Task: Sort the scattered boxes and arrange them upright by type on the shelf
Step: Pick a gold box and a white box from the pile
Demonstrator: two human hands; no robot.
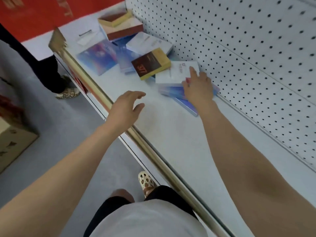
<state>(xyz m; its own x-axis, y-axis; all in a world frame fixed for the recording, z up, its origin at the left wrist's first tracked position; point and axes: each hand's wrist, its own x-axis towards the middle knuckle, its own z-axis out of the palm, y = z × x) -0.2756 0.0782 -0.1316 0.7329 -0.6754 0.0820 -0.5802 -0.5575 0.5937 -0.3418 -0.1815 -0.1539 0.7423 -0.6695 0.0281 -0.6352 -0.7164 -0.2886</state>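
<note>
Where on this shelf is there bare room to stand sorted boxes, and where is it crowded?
Free: the shelf between the gold rail and the pegboard, nearer than the right hand; also under the open left hand. Crowded: the far end, where the brown box, white box and blue boxes lie overlapping.

No legible text on boxes (pixel 151 64).
</note>
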